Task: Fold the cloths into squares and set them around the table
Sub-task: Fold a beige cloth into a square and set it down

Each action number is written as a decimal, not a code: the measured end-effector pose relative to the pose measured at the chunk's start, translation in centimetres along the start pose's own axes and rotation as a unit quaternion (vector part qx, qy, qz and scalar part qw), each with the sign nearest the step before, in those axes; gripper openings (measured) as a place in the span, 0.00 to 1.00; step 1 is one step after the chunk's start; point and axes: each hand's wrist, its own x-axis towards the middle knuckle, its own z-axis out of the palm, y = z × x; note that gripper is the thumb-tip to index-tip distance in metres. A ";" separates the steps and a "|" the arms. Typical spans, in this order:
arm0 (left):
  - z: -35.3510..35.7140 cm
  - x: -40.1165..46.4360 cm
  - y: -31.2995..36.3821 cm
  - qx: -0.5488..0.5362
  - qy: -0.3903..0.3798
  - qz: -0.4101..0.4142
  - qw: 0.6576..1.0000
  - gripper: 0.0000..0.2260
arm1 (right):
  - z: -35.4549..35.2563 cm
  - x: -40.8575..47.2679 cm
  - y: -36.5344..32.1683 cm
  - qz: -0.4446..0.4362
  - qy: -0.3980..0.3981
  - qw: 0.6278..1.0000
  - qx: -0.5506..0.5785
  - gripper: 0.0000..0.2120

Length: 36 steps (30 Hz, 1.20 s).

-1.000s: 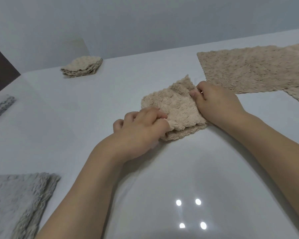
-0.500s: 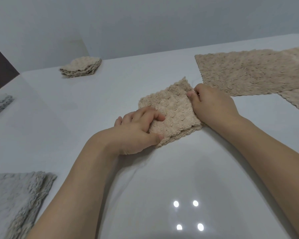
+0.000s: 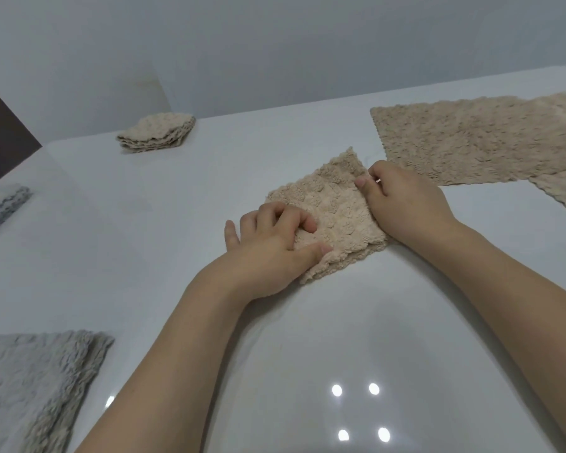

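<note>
White glossy table (image 3: 151, 243) under a grey wall (image 3: 275, 44); your left hand (image 3: 272, 243) and right hand (image 3: 406, 204) pinch the folded cloth (image 3: 337, 210).

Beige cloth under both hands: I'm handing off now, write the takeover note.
Left hand: grips the near-left corner of the folded beige cloth.
Right hand: pinches its right edge.
Done: a beige square at the far left, a grey one at the left edge, a grey cloth near left.
Left: place this square, then fold the flat beige cloths at far right.
</note>
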 end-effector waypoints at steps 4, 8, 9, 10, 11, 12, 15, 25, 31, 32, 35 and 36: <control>-0.2 -0.2 0.2 -0.015 -0.027 -0.006 1.000 0.12 | -0.1 0.0 -0.1 0.000 0.002 1.000 -0.005 0.15; -0.2 -0.6 0.4 0.008 -0.054 -0.007 0.998 0.26 | 0.0 -0.1 -0.2 -0.008 0.011 1.000 -0.002 0.16; -0.3 -0.6 0.5 0.017 -0.059 -0.006 0.998 0.29 | 0.0 -0.1 -0.2 -0.009 0.011 1.000 0.004 0.16; -0.3 -0.7 0.5 0.017 -0.056 -0.005 0.998 0.30 | 0.0 -0.1 -0.3 -0.008 0.011 1.000 0.011 0.16; -0.3 -0.7 0.6 0.011 -0.050 -0.004 0.999 0.30 | 0.0 -0.1 -0.3 -0.010 0.015 1.000 0.018 0.15; -0.2 -0.7 0.5 0.002 -0.041 0.000 0.999 0.29 | 0.0 -0.1 -0.2 -0.016 0.018 0.999 0.024 0.15; -0.4 -0.8 0.6 -0.051 0.003 0.018 0.999 0.25 | -0.1 -0.3 -0.3 -0.039 0.007 0.996 0.074 0.12; -1.3 -0.1 -0.3 -0.093 0.283 0.020 0.954 0.22 | -0.5 -1.0 -0.7 -0.119 -0.108 0.891 0.424 0.10; -0.9 0.2 -0.2 -0.129 0.215 0.006 0.968 0.15 | -0.6 -1.4 -1.5 -0.063 -0.125 0.856 0.498 0.09; -0.9 0.2 -0.2 -0.151 0.221 0.004 0.963 0.15 | -0.8 -1.3 -1.5 -0.041 -0.123 0.845 0.518 0.10; -0.9 0.4 0.2 -0.209 0.260 0.011 0.943 0.12 | -1.1 -0.9 -1.3 0.032 -0.100 0.801 0.590 0.16; -0.9 0.4 0.4 -0.224 0.271 0.011 0.936 0.11 | -1.0 -0.8 -1.4 0.066 -0.090 0.773 0.624 0.17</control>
